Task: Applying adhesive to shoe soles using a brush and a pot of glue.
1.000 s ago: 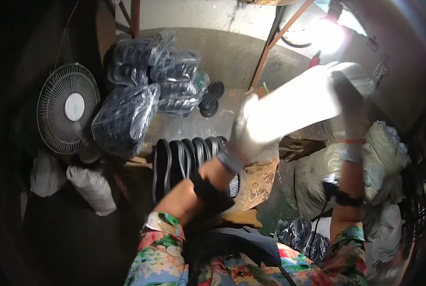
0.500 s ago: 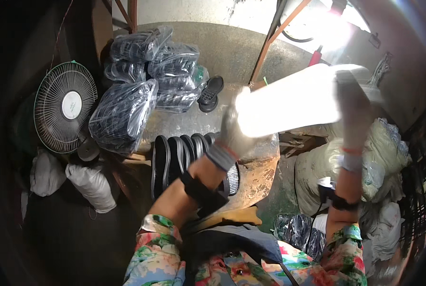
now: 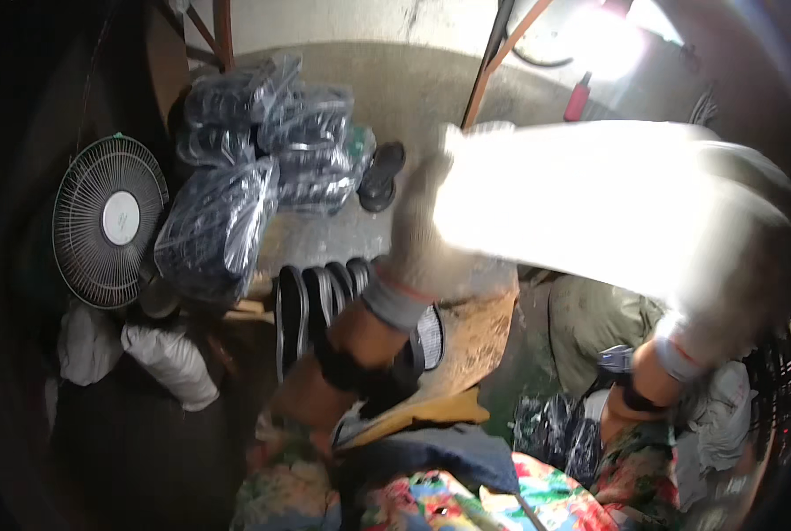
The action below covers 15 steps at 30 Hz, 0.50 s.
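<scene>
Between my two gloved hands stretches a glaring white, sheet-like thing. Strong light washes out its surface, so its exact kind does not show. My left hand grips its left end, above a row of black shoe soles with grey edges. At the other end is my right hand, blurred by motion but closed around it. Part of the sole row lies hidden behind my left forearm. The soles rest on a worn brown work surface.
Clear plastic bags packed with black soles are piled at the back left, beside a loose pair of black soles. A round fan stands farther left. White sacks lie below it, and a large sack stands right.
My right hand has swung right and slightly down, and the white sheet-like thing now spans a wider gap. My left hand has shifted slightly left. The view has turned a little.
</scene>
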### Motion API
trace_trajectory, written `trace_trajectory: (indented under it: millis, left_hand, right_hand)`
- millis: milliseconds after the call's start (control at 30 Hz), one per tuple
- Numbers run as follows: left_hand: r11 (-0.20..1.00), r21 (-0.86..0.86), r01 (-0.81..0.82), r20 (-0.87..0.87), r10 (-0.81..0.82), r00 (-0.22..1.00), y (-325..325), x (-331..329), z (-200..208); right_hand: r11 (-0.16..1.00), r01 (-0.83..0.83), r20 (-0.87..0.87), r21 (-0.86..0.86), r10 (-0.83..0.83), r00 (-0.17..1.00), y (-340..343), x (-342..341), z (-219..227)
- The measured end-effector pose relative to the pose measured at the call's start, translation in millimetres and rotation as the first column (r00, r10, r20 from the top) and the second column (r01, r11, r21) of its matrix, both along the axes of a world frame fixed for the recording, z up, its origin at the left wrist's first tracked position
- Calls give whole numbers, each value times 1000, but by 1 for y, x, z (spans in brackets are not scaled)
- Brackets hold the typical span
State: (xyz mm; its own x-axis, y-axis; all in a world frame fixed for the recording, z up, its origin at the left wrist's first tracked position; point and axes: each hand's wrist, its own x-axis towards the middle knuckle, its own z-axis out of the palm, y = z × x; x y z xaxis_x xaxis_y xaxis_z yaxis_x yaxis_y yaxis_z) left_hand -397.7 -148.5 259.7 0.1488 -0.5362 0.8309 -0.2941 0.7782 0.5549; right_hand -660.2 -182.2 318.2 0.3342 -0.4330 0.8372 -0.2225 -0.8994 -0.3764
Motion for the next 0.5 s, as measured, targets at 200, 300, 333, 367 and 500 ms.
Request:
trace_trajectory:
  millis: [200,300,333,367,500]
  left_hand:
    - [305,-218,927,-976,-54,-212,5,-19,-169]
    - [195,-302,933,-951,-136,-279,34,-26,-247]
    - [161,-366,917,-918,-224,-327,22,-15,-238]
    - [325,-133,936,-990,-95,-108,13,-9,-194]
    - [704,211,679,-627,-435,646,-6,11,-26]
  right_hand:
    - [762,121,-258,-636,-359,897,-52,66,-71]
    - [877,238,-452,-416,-427,783,-30,53,-111]
    - [806,181,-353,-564,-434,829,-29,58,-91]
    - [875,237,-285,-422,-376,882,-23,64,-59]
    - [923,273,7,-270,-282,959,34,50,21]
